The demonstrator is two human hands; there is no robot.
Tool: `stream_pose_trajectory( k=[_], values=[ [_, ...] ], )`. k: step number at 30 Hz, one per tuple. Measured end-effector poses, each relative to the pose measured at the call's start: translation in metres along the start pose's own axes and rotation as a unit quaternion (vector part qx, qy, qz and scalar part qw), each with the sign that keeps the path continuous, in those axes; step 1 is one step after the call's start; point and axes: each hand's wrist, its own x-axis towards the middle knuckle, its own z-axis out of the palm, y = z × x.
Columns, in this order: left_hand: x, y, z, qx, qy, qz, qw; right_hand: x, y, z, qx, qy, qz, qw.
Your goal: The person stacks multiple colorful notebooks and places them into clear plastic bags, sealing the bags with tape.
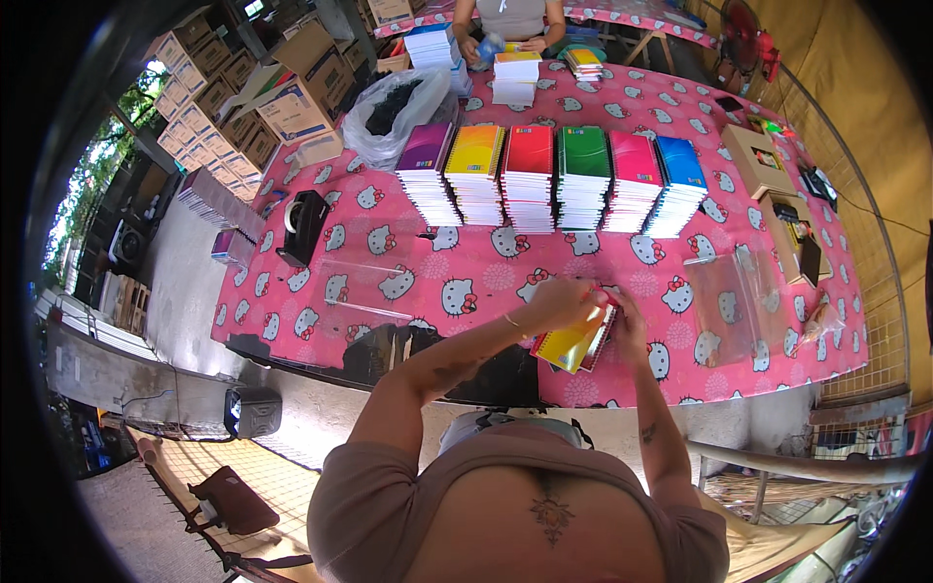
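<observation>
A small bundle of spiral notebooks (pixel 566 350), yellow on top with a red edge showing beneath, is tilted near the table's front edge. My left hand (pixel 562 303) closes on the bundle's upper end, its fingertips partly hidden. At the right side, my right hand (pixel 627 319) grips the same bundle. Beyond my hands, stacks of spiral notebooks stand in a row: purple (pixel 428 151), yellow (pixel 474 154), red (pixel 529 155), green (pixel 583 155), pink (pixel 636 160) and blue (pixel 680 163).
Clear plastic sleeves (pixel 734 306) lie at right, and another clear sheet (pixel 374 287) at left near a black tape dispenser (pixel 303 228). A plastic bag (pixel 403 117) and cardboard boxes (pixel 303 97) stand far left. Across the pink table (pixel 457 330), a co-worker (pixel 510 19) handles notebooks.
</observation>
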Motion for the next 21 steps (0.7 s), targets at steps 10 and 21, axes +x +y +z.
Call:
stream_pose_trajectory(
  k=[10, 21],
  values=[
    [-0.002, -0.168, -0.245, 0.352, 0.196, 0.043, 0.914, -0.055, -0.023, 0.016, 0.105, 0.075, 0.221, 0.967],
    [-0.001, -0.078, -0.235, 0.225, 0.395, 0.063, 0.888, -0.049, -0.060, 0.005, 0.247, 0.107, 0.368, 0.890]
  ],
)
